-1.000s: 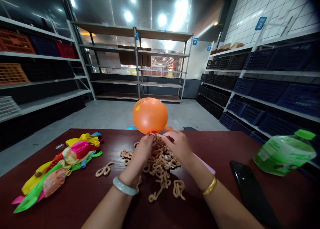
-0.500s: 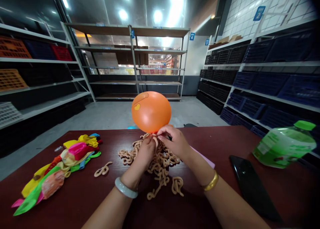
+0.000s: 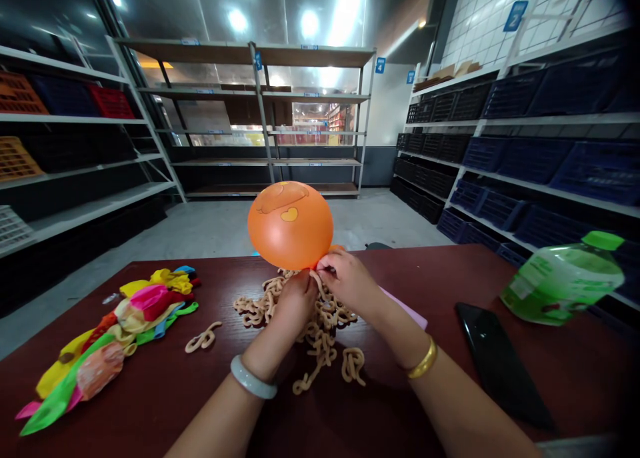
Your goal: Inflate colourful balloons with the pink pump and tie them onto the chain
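An inflated orange balloon (image 3: 290, 226) with a printed figure and a yellow heart stands above the middle of the table, its neck down between my hands. My right hand (image 3: 347, 279) pinches the balloon's neck from the right. Closed just below the neck, my left hand (image 3: 296, 301) grips a beige cord that shows between both hands. Its fingertips are partly hidden. Under and around my hands lies a tangled pile of beige cords (image 3: 320, 341). Separate cord loops lie at the front (image 3: 354, 365) and to the left (image 3: 203, 338).
Flat, uninflated balloons (image 3: 107, 338) in several colours lie on the left of the dark red table (image 3: 165, 405). On the right are a black phone (image 3: 500, 365) and a green-capped bottle (image 3: 565, 281). A lilac strip (image 3: 404, 308) lies behind my right forearm. Shelves (image 3: 315, 98) with crates (image 3: 530, 161) surround the table.
The balloon has shifted slightly left and turned, so its heart now faces more forward. Both hands stay together at its neck. The camera view has moved a little.
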`<state>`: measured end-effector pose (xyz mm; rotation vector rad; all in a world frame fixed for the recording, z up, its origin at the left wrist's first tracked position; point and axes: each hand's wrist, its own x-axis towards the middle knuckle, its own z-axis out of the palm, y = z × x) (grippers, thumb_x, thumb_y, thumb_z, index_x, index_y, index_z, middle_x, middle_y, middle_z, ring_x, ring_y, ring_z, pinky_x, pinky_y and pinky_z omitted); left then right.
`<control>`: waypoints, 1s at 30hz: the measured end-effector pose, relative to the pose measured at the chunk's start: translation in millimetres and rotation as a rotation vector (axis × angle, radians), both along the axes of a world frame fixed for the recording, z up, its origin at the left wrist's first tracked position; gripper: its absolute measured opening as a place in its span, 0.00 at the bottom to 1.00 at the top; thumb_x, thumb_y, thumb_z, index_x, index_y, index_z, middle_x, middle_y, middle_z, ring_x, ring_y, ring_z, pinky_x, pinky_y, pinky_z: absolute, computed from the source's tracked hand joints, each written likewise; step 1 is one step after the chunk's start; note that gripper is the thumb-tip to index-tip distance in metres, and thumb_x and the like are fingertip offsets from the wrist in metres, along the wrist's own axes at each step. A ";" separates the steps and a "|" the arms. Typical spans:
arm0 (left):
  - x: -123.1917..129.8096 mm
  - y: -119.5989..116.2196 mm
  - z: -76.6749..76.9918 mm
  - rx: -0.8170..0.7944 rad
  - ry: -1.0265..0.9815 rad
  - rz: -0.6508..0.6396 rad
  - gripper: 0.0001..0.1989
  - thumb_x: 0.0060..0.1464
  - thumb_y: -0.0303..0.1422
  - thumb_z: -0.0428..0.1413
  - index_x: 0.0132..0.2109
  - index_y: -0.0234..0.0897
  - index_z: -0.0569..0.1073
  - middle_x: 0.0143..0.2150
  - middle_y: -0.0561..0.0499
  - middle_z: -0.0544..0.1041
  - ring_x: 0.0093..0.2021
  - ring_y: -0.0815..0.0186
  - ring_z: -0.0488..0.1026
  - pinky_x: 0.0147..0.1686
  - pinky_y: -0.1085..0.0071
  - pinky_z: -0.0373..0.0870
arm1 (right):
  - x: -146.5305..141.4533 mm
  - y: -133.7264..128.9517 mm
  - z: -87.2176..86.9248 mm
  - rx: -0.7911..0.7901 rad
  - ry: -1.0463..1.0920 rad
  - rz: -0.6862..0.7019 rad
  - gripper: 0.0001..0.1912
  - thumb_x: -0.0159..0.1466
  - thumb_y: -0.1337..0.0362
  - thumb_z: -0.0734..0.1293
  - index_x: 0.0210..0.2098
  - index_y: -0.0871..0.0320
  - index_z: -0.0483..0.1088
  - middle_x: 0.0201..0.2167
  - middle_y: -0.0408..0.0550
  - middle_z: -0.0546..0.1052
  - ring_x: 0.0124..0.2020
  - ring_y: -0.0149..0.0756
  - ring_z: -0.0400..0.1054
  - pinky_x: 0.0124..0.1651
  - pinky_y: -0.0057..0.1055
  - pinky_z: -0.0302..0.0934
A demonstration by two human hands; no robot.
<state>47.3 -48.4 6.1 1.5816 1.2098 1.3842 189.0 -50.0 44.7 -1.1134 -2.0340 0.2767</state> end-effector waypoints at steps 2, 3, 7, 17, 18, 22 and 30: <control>0.4 0.8 -0.8 -0.020 -0.044 -0.023 0.09 0.50 0.24 0.57 0.24 0.39 0.73 0.24 0.50 0.71 0.28 0.64 0.63 0.32 0.71 0.59 | -2.9 -2.5 -2.4 0.044 -0.097 -0.097 0.05 0.64 0.69 0.64 0.33 0.58 0.71 0.35 0.52 0.74 0.37 0.39 0.67 0.41 0.33 0.59; 0.4 1.1 -1.3 -0.029 -0.068 -0.035 0.08 0.50 0.26 0.57 0.25 0.38 0.73 0.25 0.50 0.71 0.28 0.64 0.63 0.32 0.71 0.60 | -4.6 -3.8 -3.8 0.069 -0.141 -0.140 0.05 0.65 0.67 0.62 0.35 0.59 0.71 0.35 0.53 0.74 0.36 0.39 0.67 0.39 0.33 0.59; 0.0 -0.8 -0.6 -0.105 -0.165 -0.162 0.07 0.53 0.35 0.54 0.31 0.37 0.73 0.29 0.50 0.73 0.32 0.63 0.67 0.35 0.69 0.65 | -9.9 -8.0 -6.7 0.138 -0.219 -0.222 0.06 0.67 0.67 0.61 0.36 0.60 0.70 0.34 0.52 0.74 0.33 0.38 0.67 0.36 0.32 0.57; -2.9 1.2 2.2 0.048 0.129 -0.099 0.13 0.56 0.40 0.48 0.32 0.37 0.69 0.30 0.49 0.73 0.33 0.63 0.68 0.39 0.66 0.65 | -5.9 -2.2 -4.9 0.082 0.167 -0.093 0.06 0.61 0.74 0.67 0.34 0.58 0.75 0.33 0.48 0.79 0.37 0.36 0.71 0.43 0.30 0.61; -2.9 2.0 1.0 0.060 0.151 -0.101 0.12 0.56 0.40 0.47 0.30 0.37 0.68 0.29 0.50 0.72 0.32 0.63 0.68 0.39 0.66 0.65 | -5.5 -2.6 -4.6 0.077 0.141 -0.092 0.07 0.61 0.74 0.67 0.34 0.58 0.76 0.34 0.48 0.80 0.37 0.36 0.71 0.43 0.31 0.61; -2.7 0.6 0.7 0.058 0.151 -0.076 0.12 0.56 0.38 0.47 0.29 0.38 0.68 0.28 0.50 0.71 0.31 0.63 0.67 0.37 0.66 0.65 | -5.7 -5.5 -3.3 0.084 0.007 -0.120 0.08 0.62 0.73 0.65 0.31 0.58 0.76 0.32 0.49 0.78 0.35 0.36 0.70 0.40 0.31 0.59; -4.7 -6.1 12.7 0.026 0.062 -0.242 0.12 0.56 0.39 0.49 0.34 0.37 0.71 0.32 0.49 0.74 0.36 0.62 0.70 0.40 0.67 0.68 | -7.0 -4.3 -9.2 0.237 -0.106 -0.273 0.04 0.61 0.69 0.65 0.29 0.58 0.70 0.31 0.49 0.74 0.32 0.37 0.66 0.36 0.31 0.57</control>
